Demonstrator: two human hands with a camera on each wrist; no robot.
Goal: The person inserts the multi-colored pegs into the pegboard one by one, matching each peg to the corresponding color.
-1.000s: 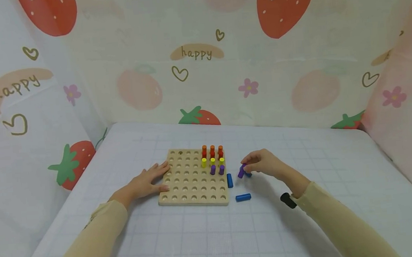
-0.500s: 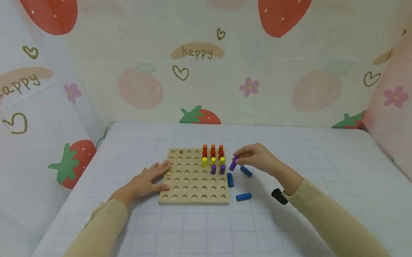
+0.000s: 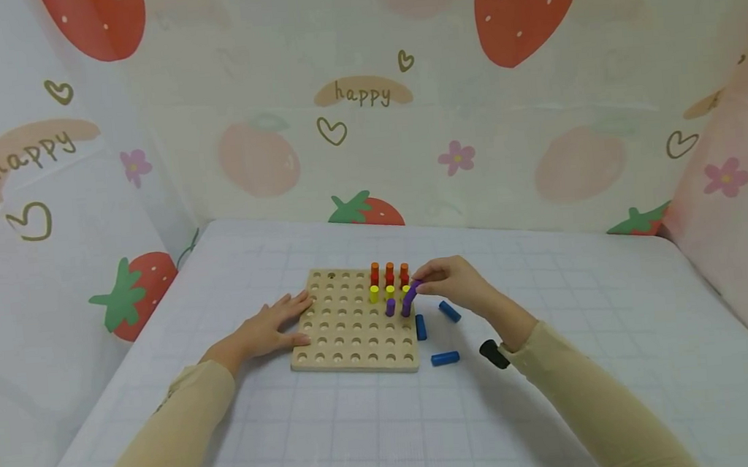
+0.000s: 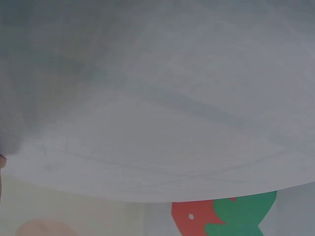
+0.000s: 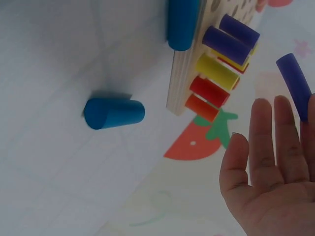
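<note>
Carried in from the loose blue pegs [image 3: 449, 310] on the counter [image 3: 558, 395], the purple peg [image 3: 410, 293] now hangs tilted in the right hand [image 3: 452, 283] pinch grip (left hand [image 3: 269, 330] lies flat against the pegboard [image 3: 349, 334]), so it could jam or topple the 2 seated purple pegs [image 3: 397, 307].

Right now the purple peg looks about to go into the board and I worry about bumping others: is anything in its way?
The right hand pinches the purple peg above the pegboard, tight beside the standing purple pegs and yellow pegs. They crowd it.
</note>
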